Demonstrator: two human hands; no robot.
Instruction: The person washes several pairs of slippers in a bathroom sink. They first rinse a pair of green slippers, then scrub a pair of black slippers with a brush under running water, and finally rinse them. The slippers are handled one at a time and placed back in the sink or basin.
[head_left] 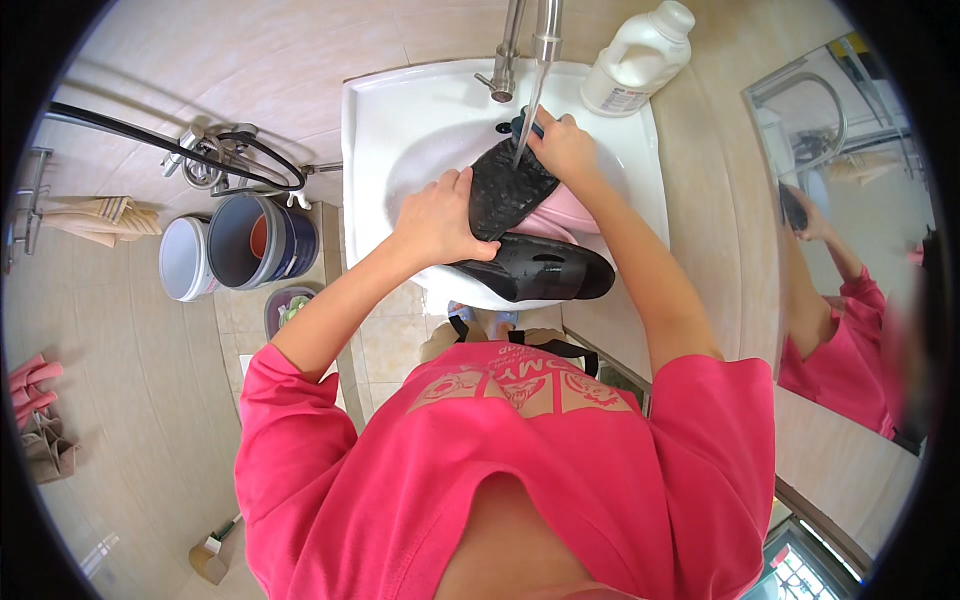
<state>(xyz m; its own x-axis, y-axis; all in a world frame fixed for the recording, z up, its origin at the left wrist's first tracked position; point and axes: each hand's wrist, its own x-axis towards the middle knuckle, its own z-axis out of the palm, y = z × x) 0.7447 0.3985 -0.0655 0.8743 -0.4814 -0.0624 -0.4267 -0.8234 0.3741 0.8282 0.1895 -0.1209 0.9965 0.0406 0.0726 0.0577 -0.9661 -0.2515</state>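
Note:
My left hand [438, 218] grips a wet black shoe [510, 185] by its side, its dark textured sole turned up in the washbasin. Water from the tap [547, 45] runs onto it. At the shoe's far end, my right hand [562, 145] is closed round a small dark blue tool [523, 124], whose working end is hidden. A second black shoe [555, 272] lies across the basin's front edge, close to my left thumb. Pink items [562, 214] of unclear kind lie in the basin under and beside the shoes.
A white jug-shaped bottle [640, 60] stands on the right rear corner of the white washbasin [375, 110]. Two nested-looking buckets [285, 240] and a small bin [283, 305] are at the left. A black hose [120, 125] runs along the left wall; a mirror [830, 130] hangs right.

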